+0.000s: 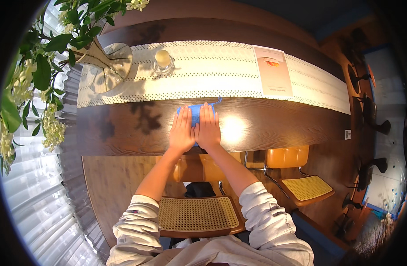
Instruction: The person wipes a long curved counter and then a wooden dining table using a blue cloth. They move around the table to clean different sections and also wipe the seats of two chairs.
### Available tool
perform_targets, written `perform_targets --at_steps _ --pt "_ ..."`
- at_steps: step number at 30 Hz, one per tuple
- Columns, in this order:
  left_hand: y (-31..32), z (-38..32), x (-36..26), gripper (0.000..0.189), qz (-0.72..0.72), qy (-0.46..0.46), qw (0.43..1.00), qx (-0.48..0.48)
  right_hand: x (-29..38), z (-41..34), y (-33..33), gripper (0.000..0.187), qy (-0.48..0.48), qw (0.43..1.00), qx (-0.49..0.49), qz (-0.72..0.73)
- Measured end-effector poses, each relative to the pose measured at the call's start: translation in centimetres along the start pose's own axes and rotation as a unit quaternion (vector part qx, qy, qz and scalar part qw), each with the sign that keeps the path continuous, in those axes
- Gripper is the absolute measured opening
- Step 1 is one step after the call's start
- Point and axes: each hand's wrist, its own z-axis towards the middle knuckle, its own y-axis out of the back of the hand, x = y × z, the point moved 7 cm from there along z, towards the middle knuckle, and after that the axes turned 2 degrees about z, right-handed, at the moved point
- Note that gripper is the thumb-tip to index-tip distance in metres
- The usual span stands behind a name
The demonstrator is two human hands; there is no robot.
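A blue cloth (196,113) with a thin loop at its upper right corner lies on the dark wooden table (290,123), close to the edge of a cream table runner (206,69). My left hand (182,129) presses flat on the cloth's left part, fingers together and pointing away from me. Beside it my right hand (207,128) lies flat on the right part, the thumbs touching or nearly so. Most of the cloth is hidden under both hands; a bit of blue shows between and below them.
On the runner stand a patterned vase (107,66) with flowering branches, a glass holder with a pale candle (162,59), and a printed sheet (275,74). Cane-seat chairs (198,214) (306,188) are on my side of the table. Sheer curtains (40,212) hang at left.
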Motion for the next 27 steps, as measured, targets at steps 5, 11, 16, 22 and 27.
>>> perform_targets --at_steps 5,11,16,22,27 --pt "0.1 1.5 1.6 0.069 0.029 -0.042 0.998 -0.026 0.6 2.5 0.1 0.075 0.012 0.998 -0.052 0.018" --pt "0.1 1.9 1.9 0.07 0.029 -0.037 0.999 -0.012 1.0 2.1 0.9 0.07 0.017 0.992 -0.126 0.022" --pt "0.4 -0.8 2.0 0.071 0.038 -0.05 0.998 0.007 2.7 -0.8 0.8 0.071 -0.022 0.992 -0.12 0.04" --pt "3.0 -5.6 2.7 0.066 0.009 -0.075 0.997 -0.034 6.2 -4.7 -0.3 0.072 -0.028 0.993 -0.113 0.02" --pt "4.0 -5.3 3.9 0.064 -0.005 -0.084 0.995 -0.054 7.1 -3.8 -1.1 0.074 -0.036 0.995 -0.087 0.03"
